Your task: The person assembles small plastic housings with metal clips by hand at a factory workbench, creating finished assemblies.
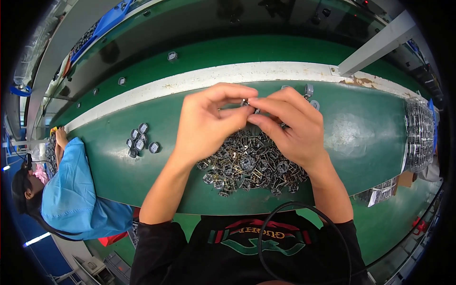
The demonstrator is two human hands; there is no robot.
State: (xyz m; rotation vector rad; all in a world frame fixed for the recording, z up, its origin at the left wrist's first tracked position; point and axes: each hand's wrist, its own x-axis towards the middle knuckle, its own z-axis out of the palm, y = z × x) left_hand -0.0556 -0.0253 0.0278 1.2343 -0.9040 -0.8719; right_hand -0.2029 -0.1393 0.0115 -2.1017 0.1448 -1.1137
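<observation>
Both hands meet above the far side of a heap of small metal-pinned parts [247, 164] on the green table [370, 128]. My left hand [209, 118] pinches a small dark part [244, 102] between thumb and forefinger. The fingertips of my right hand [294, 121] close on the same little part from the other side. Most of it is hidden by the fingers, so its exact kind does not show. Behind my right hand stand a few round grey pieces [308, 89], partly covered by it.
Several round dark caps [138, 138] lie in a group on the left. Beyond a white rail [204, 75], a green conveyor belt [237, 50] carries scattered caps. Stacked clear trays [419, 135] stand at the right end. A co-worker in blue [76, 194] sits at the left.
</observation>
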